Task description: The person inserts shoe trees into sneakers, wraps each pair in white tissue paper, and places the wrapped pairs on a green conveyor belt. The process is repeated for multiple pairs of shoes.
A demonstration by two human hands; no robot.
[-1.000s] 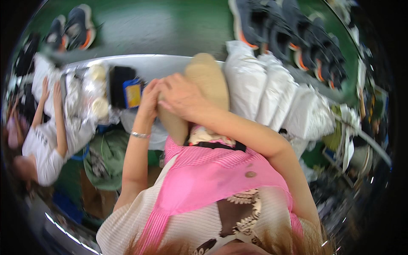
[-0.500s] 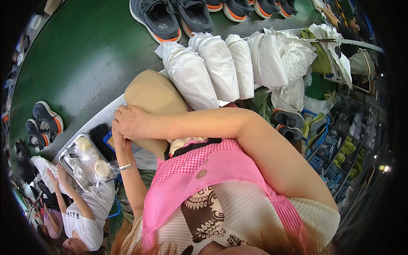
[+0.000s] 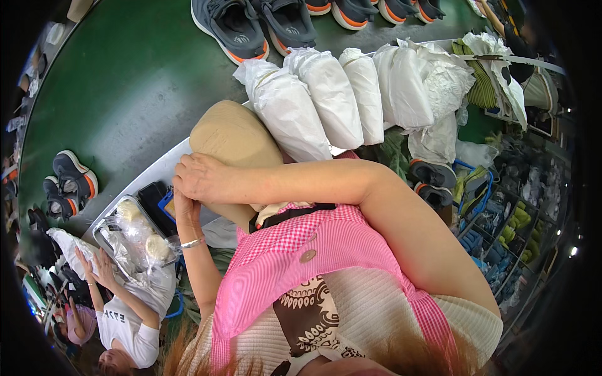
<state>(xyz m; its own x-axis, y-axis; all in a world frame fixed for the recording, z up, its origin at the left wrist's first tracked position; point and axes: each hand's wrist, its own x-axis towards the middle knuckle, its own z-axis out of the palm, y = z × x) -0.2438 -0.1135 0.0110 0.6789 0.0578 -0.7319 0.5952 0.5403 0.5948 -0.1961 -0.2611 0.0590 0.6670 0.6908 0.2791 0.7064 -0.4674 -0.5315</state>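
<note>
My right forearm reaches across my body, and my right hand is closed with its fingers curled over the left. Below it, my left hand, with a bracelet at the wrist, is closed too, most of its fingers hidden. Both hands meet at the near left edge of a rounded tan form, smooth and padded-looking, which leans in front of my pink apron. What kind of thing it is, and whether the fingers pinch anything, I cannot make out. Right of it, several bundles wrapped in white paper stand in a row.
A green table or belt with a pale edge carries dark sneakers with orange soles. At left are another sneaker pair, a tray of plastic-wrapped items and a dark phone-like object. A co-worker's hands lie beyond the tray.
The whole scene has shifted slightly to the right in the picture. My hands stay together at the tan form with almost the same pose. The co-worker's hands have drawn closer together.
</note>
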